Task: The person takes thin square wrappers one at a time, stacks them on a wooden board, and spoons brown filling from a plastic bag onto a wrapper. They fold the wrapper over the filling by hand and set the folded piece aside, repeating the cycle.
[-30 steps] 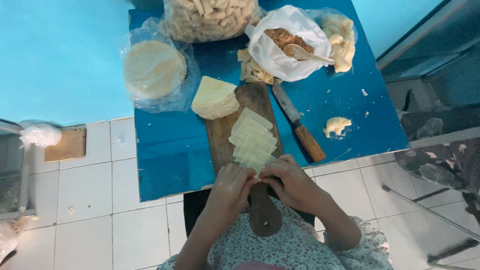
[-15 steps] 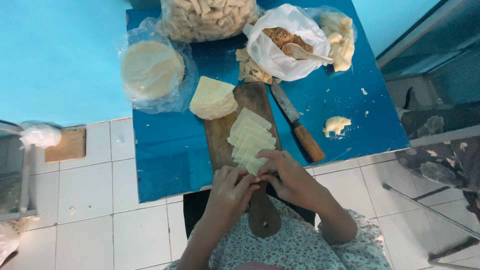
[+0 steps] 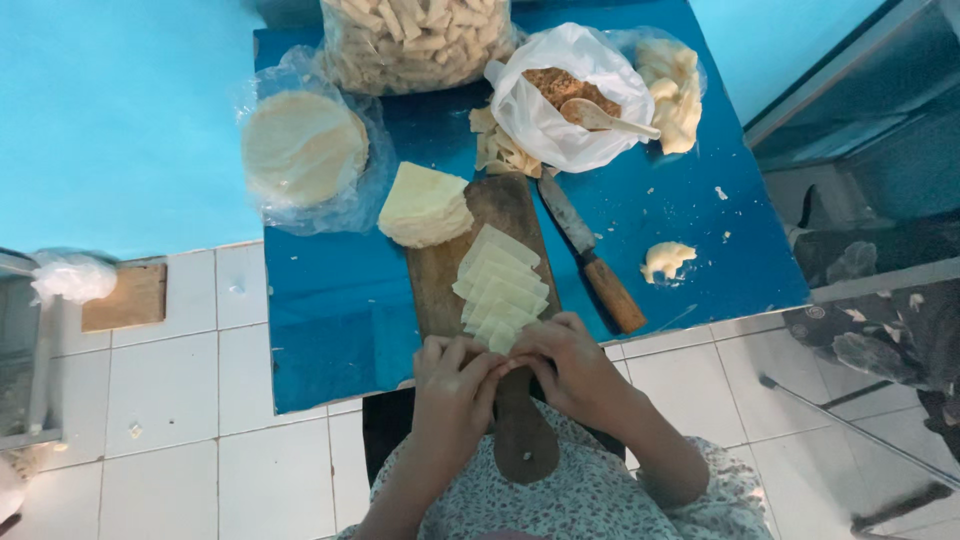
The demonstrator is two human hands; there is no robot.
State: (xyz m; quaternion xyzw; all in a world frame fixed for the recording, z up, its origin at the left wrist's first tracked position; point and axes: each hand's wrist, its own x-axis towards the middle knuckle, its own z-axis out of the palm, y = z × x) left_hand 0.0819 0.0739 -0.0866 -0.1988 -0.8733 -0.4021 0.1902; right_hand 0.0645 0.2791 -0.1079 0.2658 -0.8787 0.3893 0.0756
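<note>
My left hand (image 3: 455, 385) and my right hand (image 3: 565, 365) meet at the near end of a row of pale dough sheets (image 3: 500, 290). Together, their fingertips pinch the nearest sheet. The sheets lie overlapped on a dark wooden cutting board (image 3: 495, 215), whose handle runs toward my lap. A wedge-shaped stack of dough sheets (image 3: 425, 205) rests at the board's far left corner. Just right of the board lies a knife (image 3: 595, 265) with a wooden handle.
A low blue table (image 3: 330, 300) holds a bag of round wrappers (image 3: 303, 150), a bag of finished rolls (image 3: 415, 40), a white bag of brown filling (image 3: 560, 95) with a spoon (image 3: 615, 118), and dough scraps (image 3: 665, 260). White floor tiles (image 3: 170, 390) surround it.
Both hands have stayed at the near end of the sheet row, the fingers shifting slightly as they work the nearest sheet. Nothing else has moved.
</note>
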